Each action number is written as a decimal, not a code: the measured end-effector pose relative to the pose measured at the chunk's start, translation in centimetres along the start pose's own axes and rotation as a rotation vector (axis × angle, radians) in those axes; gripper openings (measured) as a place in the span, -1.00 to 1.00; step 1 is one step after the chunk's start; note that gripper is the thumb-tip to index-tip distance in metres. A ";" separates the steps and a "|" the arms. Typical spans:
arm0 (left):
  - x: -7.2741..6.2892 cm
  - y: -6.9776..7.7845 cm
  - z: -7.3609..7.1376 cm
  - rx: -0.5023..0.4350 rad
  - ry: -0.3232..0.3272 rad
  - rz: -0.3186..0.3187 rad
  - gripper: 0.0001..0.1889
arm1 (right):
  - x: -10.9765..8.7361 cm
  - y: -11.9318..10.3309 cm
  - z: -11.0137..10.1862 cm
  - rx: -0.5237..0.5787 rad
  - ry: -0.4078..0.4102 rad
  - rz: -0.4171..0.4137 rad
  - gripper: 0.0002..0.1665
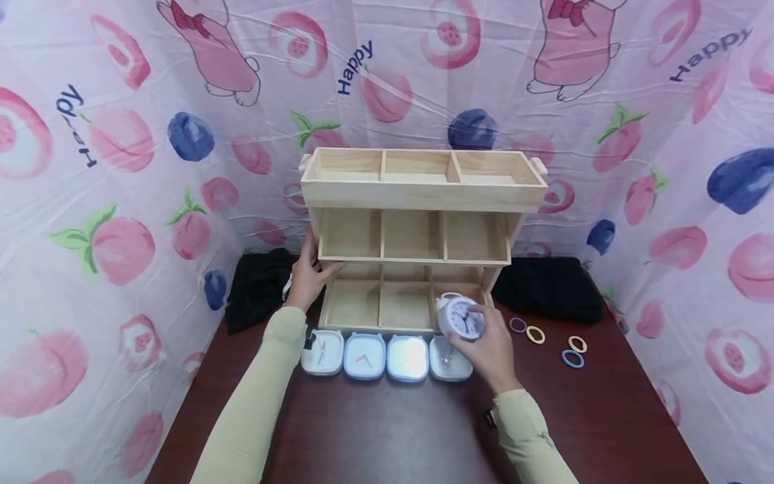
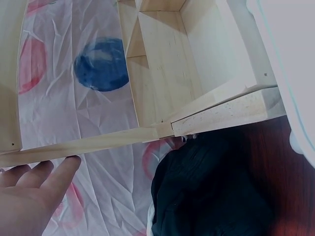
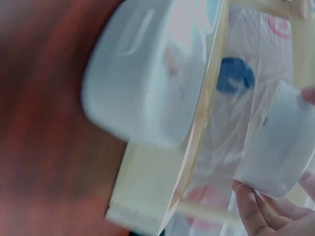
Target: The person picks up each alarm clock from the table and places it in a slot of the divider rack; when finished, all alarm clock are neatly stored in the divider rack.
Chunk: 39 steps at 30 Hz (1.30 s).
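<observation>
My right hand [image 1: 488,346] grips a small round white alarm clock [image 1: 464,318], its dial facing up toward the head camera. The clock is held over the bottom tier's right compartment of a three-tier wooden organizer [image 1: 423,196]. In the right wrist view, fingers pinch the white clock body [image 3: 275,142] from its sides. My left hand [image 1: 307,279] rests on the organizer's left side, and in the left wrist view its straight fingers [image 2: 61,179] touch a wooden side strut [image 2: 88,145]. A row of white square clocks or lidded boxes stands along the organizer's front, including a blue-rimmed one [image 1: 365,356].
Black cloth lies left [image 1: 256,286] and right [image 1: 550,289] of the organizer. On the dark red-brown table [image 1: 387,430], several small rings lie at the right, among them a blue ring [image 1: 572,365]. A fruit-printed curtain [image 1: 387,87] surrounds the table's back and sides.
</observation>
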<state>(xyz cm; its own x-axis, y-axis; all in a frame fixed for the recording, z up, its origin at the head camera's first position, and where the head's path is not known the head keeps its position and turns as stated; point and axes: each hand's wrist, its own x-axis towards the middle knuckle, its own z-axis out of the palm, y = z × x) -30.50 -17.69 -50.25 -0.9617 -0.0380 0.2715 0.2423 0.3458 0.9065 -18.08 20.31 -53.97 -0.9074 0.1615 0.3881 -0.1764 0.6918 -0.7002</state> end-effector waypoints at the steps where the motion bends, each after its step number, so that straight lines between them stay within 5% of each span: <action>1: 0.0 0.0 0.0 0.001 -0.001 0.000 0.18 | 0.5 -0.4 0.6 -0.002 -0.029 -0.016 -0.23; 9: 0.0 0.0 0.1 -0.005 0.005 -0.004 0.17 | 4.1 -2.9 5.6 -0.076 -0.226 -0.072 -0.32; 22: -0.1 0.1 0.0 -0.028 -0.007 -0.008 0.18 | 5.7 -4.1 10.5 -0.203 -0.367 -0.007 -0.43; 32: 0.0 0.1 0.1 -0.021 -0.008 0.000 0.19 | 5.6 -3.3 11.3 -0.322 -0.403 -0.082 -0.56; 39: -0.1 0.0 0.0 -0.017 -0.009 -0.002 0.17 | 5.4 -3.1 10.4 -0.310 -0.442 -0.161 -0.57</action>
<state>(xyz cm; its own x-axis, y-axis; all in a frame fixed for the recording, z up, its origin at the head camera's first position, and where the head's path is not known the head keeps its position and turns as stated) -30.45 -17.74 -50.29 -0.9632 -0.0305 0.2671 0.2426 0.3295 0.9125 -26.34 11.73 -55.93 -0.9636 -0.2275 0.1404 -0.2660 0.8684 -0.4184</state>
